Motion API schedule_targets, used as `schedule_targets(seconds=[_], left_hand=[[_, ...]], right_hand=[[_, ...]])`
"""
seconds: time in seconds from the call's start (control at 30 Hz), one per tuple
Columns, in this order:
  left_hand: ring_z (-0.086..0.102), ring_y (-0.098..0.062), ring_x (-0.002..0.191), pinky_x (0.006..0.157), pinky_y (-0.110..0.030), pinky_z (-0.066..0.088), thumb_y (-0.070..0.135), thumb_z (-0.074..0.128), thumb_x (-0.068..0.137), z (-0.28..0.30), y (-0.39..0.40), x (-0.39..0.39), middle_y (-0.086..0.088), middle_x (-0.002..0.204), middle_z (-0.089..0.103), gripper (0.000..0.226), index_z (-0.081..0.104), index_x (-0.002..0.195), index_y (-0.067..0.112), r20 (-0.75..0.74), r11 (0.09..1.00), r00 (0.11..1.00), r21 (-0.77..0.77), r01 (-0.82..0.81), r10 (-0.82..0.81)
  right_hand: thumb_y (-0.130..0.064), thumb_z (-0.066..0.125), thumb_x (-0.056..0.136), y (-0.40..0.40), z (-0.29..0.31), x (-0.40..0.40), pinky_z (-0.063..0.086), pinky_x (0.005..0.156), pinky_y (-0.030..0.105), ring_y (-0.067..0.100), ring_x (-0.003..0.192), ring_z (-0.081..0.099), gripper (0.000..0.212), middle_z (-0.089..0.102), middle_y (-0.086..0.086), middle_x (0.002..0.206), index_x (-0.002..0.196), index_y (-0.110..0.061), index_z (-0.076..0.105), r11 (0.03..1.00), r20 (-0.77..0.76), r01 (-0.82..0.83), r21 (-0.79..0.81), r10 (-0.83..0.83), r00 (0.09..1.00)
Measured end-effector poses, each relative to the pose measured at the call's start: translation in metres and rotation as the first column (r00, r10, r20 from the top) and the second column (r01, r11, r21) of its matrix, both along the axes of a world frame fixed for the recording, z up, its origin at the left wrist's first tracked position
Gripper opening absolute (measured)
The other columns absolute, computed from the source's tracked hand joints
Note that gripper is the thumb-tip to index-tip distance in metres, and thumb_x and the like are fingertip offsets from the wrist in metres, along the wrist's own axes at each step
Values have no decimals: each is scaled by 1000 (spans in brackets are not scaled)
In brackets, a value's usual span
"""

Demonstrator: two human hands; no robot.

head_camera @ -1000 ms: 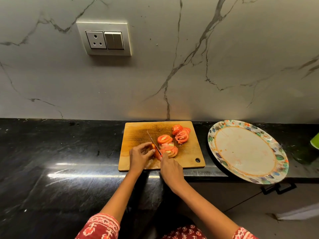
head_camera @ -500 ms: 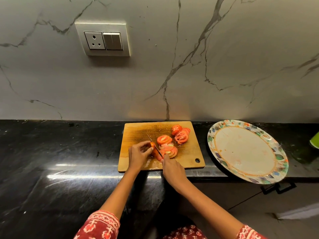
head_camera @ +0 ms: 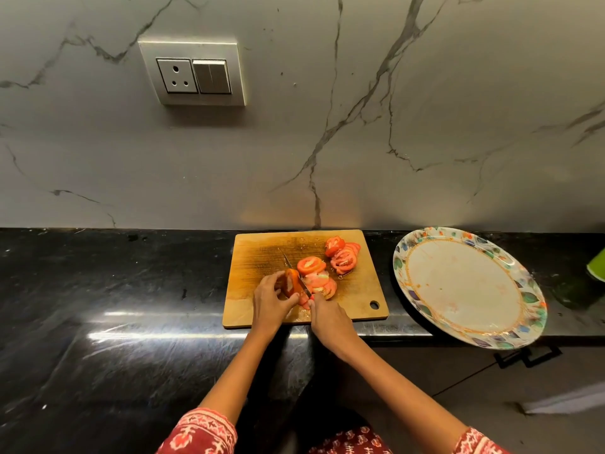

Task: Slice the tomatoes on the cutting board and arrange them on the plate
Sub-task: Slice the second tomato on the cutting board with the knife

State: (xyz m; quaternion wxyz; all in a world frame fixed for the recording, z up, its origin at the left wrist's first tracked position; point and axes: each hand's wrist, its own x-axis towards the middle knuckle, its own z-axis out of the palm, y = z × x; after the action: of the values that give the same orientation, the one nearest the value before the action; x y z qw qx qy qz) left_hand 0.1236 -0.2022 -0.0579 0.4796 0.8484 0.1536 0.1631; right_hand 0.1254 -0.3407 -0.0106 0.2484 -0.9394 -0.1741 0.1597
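A wooden cutting board lies on the black counter against the wall. My left hand holds the uncut end piece of a tomato upright on the board. My right hand grips a knife whose blade runs down along the right face of that piece; the handle is hidden in my fist. Cut tomato slices lie just right of the blade, and a second pile of slices sits at the board's far right. A floral-rimmed plate stands bare to the right.
The plate overhangs the counter's front edge at its near right. A green object shows at the right frame edge. A socket and switch panel is on the marble wall. The dark counter stretches left.
My left hand has shifted slightly on the tomato piece, which stands more exposed. The knife stays against its right face; the slices have not moved.
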Motion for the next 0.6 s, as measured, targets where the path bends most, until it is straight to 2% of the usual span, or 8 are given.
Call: schedule_targets(seconds=[0.1,0.23,0.3,0.43,0.6], left_hand=[[55,-17,99,86,-27,51,3,80,63,6,5,3,-9,109,56,58,54,115,7,-28,990,998,-133,44,-48],[59,-18,96,87,-29,52,-4,75,66,12,8,-1,-10,101,62,42,58,101,12,-14,973,999,-226,39,-44],[59,-16,93,85,-26,52,-6,73,67,13,7,-2,-9,98,61,40,58,99,12,-2,970,999,-242,38,-40],[57,-12,96,72,-9,48,-6,73,68,11,2,-3,-6,103,59,42,59,103,9,14,970,999,-241,44,-42],[58,-16,102,78,-13,49,-4,73,70,4,8,-2,-12,108,61,42,59,108,6,13,975,999,-220,39,-37]], right_hand=[[-26,29,102,0,0,-1,37,66,35,37,98,58,31,61,21,105,117,-4,44,1000,5,-12,-6,12,1000],[-25,28,102,5,2,-4,35,67,34,37,100,57,31,60,21,108,119,-4,44,1000,8,-8,-4,8,1000],[-25,27,103,9,3,-3,35,68,35,37,102,57,33,60,21,109,122,-4,43,1000,13,-5,-17,5,1000],[-26,27,102,15,3,5,38,70,36,38,101,57,32,60,21,108,118,-4,45,1000,11,21,12,-21,1000],[-25,27,103,10,-7,-8,35,66,34,37,98,58,32,61,21,105,122,-4,41,999,-4,7,37,-7,1000]])
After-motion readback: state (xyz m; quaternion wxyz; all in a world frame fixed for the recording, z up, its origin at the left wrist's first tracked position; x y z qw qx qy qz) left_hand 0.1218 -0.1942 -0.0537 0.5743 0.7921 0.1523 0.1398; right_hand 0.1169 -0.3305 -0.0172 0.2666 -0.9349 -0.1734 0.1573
